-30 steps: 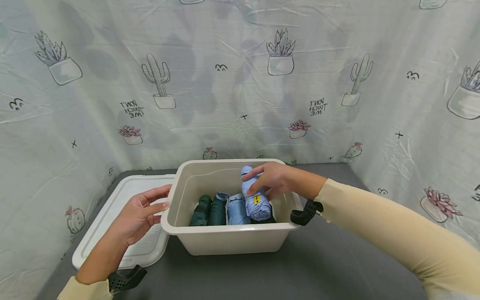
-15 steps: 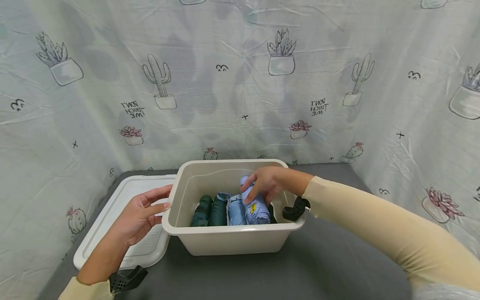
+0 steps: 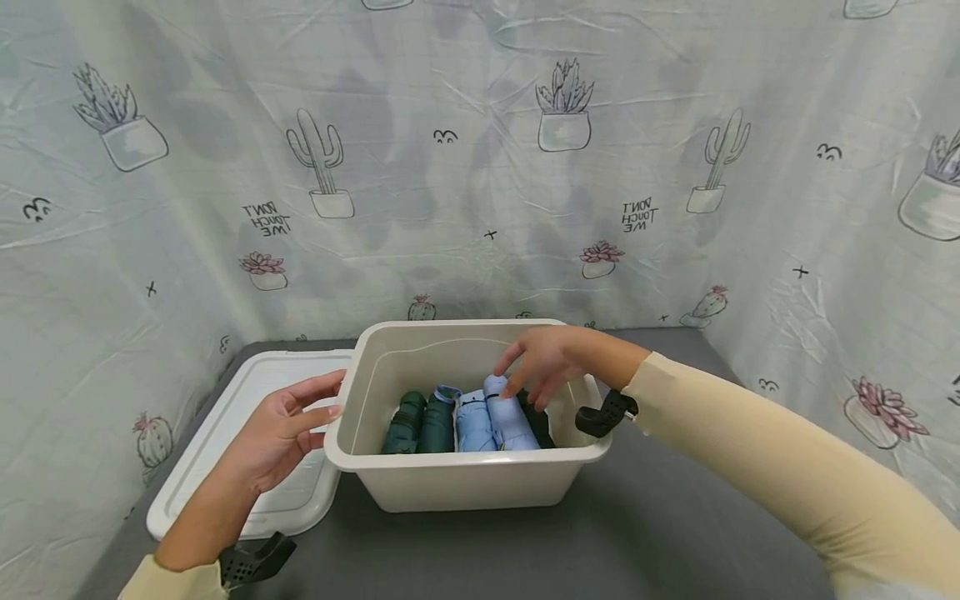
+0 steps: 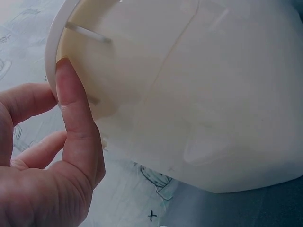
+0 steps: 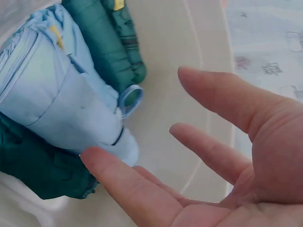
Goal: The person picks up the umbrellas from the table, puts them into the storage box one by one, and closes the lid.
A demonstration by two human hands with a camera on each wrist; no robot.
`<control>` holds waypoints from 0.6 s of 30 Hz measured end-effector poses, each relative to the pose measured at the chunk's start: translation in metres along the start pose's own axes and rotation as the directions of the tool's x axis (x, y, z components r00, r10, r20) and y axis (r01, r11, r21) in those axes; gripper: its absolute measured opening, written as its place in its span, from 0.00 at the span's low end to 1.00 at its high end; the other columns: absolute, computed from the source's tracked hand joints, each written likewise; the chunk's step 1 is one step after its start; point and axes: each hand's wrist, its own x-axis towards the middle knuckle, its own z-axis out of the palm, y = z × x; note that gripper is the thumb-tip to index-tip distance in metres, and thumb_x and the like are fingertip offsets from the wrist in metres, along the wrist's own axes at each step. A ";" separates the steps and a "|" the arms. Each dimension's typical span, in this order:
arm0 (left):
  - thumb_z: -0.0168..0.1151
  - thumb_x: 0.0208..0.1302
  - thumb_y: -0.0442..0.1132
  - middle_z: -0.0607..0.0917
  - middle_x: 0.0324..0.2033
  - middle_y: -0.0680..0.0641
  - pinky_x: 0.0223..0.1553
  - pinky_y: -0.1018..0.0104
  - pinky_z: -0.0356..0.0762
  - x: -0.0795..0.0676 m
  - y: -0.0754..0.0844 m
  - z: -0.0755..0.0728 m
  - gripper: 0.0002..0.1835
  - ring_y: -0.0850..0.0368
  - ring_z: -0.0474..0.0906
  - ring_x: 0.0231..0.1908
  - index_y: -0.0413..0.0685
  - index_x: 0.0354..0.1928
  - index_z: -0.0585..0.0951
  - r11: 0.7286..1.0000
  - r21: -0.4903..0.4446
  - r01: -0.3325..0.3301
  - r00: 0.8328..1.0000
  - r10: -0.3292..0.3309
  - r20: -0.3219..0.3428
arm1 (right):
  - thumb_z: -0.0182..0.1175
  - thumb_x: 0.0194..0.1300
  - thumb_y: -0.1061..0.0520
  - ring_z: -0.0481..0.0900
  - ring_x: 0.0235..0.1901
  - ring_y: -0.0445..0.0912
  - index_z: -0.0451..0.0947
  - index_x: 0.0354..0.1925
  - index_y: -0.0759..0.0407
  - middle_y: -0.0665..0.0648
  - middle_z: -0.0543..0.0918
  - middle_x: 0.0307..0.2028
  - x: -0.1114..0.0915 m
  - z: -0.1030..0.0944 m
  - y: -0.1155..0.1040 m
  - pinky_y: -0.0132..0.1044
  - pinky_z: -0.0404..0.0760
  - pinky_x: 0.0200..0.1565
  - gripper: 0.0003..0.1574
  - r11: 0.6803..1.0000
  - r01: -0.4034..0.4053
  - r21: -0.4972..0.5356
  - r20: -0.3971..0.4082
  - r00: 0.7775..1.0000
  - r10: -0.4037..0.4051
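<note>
Inside the beige plastic box (image 3: 468, 483), several folded umbrellas lie side by side. A light blue umbrella (image 3: 513, 421) is nearest my right hand (image 3: 551, 362), which hovers over it with fingers spread and holds nothing. Beside it lie another light blue umbrella (image 3: 475, 423) and two dark green umbrellas, one plain (image 3: 437, 425) and one at the left end (image 3: 405, 423). A dark umbrella (image 3: 534, 417) is partly hidden under the right hand. My left hand (image 3: 281, 429) touches the box's left side, its thumb (image 4: 71, 85) just under the rim, fingers mostly straight.
A white lid (image 3: 225, 442) lies flat to the left, partly behind the left forearm. The box stands on a dark grey surface (image 3: 660, 517). A cactus-print curtain (image 3: 480, 183) encloses the back and sides.
My right hand has lowered the light blue umbrella among the others, let go of it and drawn back slightly up and right. The left hand stays at the box's side.
</note>
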 end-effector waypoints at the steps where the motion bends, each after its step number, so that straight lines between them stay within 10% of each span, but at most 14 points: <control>1: 0.56 0.75 0.28 0.83 0.55 0.52 0.47 0.57 0.88 0.000 0.000 0.000 0.27 0.57 0.88 0.49 0.40 0.73 0.69 1.000 -0.003 -0.001 1.000 0.001 0.001 | 0.70 0.65 0.59 0.79 0.62 0.66 0.75 0.68 0.57 0.63 0.80 0.61 -0.002 -0.001 0.001 0.49 0.89 0.49 0.34 1.000 0.009 0.009 -0.004 1.000 -0.009; 18: 0.56 0.76 0.33 0.84 0.51 0.52 0.47 0.59 0.89 0.003 0.002 0.000 0.29 0.58 0.88 0.48 0.46 0.76 0.66 0.998 0.006 0.060 0.997 -0.059 -0.047 | 0.64 0.71 0.57 0.85 0.50 0.51 0.75 0.67 0.59 0.61 0.86 0.56 -0.032 -0.012 0.025 0.51 0.85 0.59 0.28 0.957 0.284 0.065 -0.052 0.958 -0.281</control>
